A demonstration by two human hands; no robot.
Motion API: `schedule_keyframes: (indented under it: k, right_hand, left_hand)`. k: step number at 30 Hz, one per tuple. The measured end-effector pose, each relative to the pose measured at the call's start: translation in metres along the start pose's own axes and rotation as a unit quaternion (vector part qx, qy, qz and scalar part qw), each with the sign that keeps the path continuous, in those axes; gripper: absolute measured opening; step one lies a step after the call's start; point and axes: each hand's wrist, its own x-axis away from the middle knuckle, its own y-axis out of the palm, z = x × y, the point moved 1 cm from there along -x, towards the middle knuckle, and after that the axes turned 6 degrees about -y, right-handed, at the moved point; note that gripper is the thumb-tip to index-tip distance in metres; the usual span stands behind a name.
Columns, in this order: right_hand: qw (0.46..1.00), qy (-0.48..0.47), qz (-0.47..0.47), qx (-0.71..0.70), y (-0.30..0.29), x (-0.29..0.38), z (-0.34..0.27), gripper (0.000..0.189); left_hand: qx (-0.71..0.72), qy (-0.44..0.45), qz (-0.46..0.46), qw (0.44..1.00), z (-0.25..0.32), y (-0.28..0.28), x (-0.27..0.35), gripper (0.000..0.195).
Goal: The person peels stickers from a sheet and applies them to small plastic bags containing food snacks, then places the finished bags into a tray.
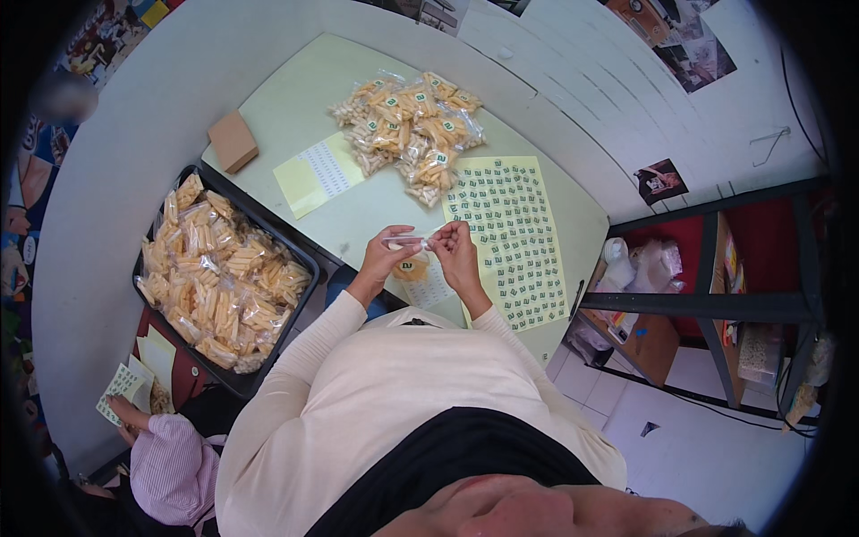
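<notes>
My left hand and my right hand meet over the front of the table, both pinching the top of a clear plastic bag. Below the fingers hangs the body of the snack bag, with pale yellow sticks inside and a round sticker bearing a green mark. A sheet of small printed labels lies partly hidden under it. Just right of my right hand is a large pale yellow sheet of round green-marked stickers. Beyond my hands, a heap of stickered snack bags rests on the table.
At the left, a black tray is piled with bags of snack sticks. A brown box and another label sheet lie on the table. Shelving stands right. Lower left, another person's hand holds a sticker sheet.
</notes>
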Motion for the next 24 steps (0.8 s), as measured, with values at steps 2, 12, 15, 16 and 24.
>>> schedule_keyframes:
  k: [2, 12, 15, 16, 24]
  right_hand:
    - [1.000, 0.000, -0.007, -0.008, 0.002, 0.001, 0.000, 0.027]
    - [0.993, 0.082, -0.045, -0.075, -0.002, -0.001, 0.012, 0.024]
    - [0.987, 0.106, -0.051, -0.113, -0.001, 0.001, 0.006, 0.030]
    - [0.987, 0.097, -0.056, -0.115, -0.001, 0.002, 0.007, 0.031]
    - [0.989, 0.106, -0.054, -0.091, -0.001, 0.003, 0.019, 0.031]
  left_hand:
    - [0.000, 0.011, 0.015, 1.000, 0.000, 0.002, -0.001, 0.042]
    - [0.007, -0.015, 0.035, 0.999, -0.009, -0.002, -0.004, 0.041]
    - [-0.014, -0.013, 0.060, 0.998, -0.008, -0.001, -0.002, 0.035]
    - [-0.017, -0.008, 0.052, 0.998, -0.009, -0.002, -0.002, 0.035]
    - [-0.056, -0.023, 0.043, 0.997, -0.010, -0.001, 0.000, 0.030]
